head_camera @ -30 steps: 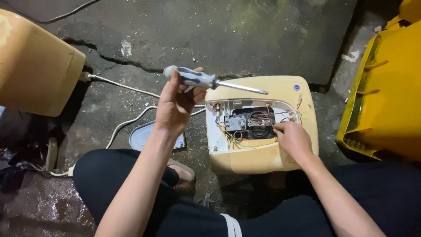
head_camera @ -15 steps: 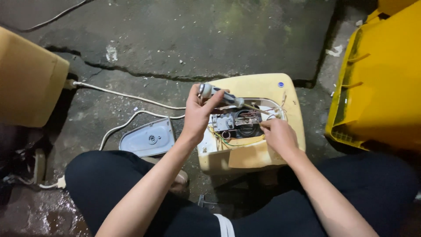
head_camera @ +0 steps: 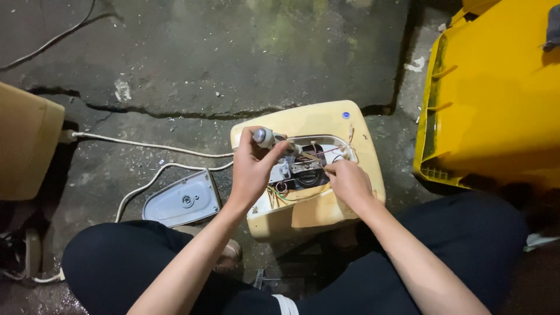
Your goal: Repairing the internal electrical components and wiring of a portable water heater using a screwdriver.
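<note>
In the head view, the cream-yellow appliance housing [head_camera: 315,175] lies on the cracked concrete floor [head_camera: 233,64] at the centre of the frame, its opened compartment showing wires and a small dark part. The left hand [head_camera: 252,169] is clamped around the handle of a screwdriver [head_camera: 268,140], which stands nearly on end with its butt toward the camera and its tip down among the wiring [head_camera: 303,166]; the tip itself is hidden behind the fingers. The right hand [head_camera: 349,182] rests on the right edge of the opening, fingertips pinched together on or just beside thin wires, though what exactly they grip cannot be told. A grey removed cover plate [head_camera: 182,201] lies to the left of the housing, a white cord [head_camera: 146,146] runs off toward a tan box [head_camera: 26,151] at the left edge, and a yellow bin [head_camera: 496,93] fills the upper right. The likely risks: the blade could slip off its screw and nick a wire or the right fingertips close by, and the unbraced housing could rock under the push. Compared with a second ago, the screwdriver, then held up and level above the housing, has swung down into the compartment, and the right hand has stayed at the opening's edge.
</note>
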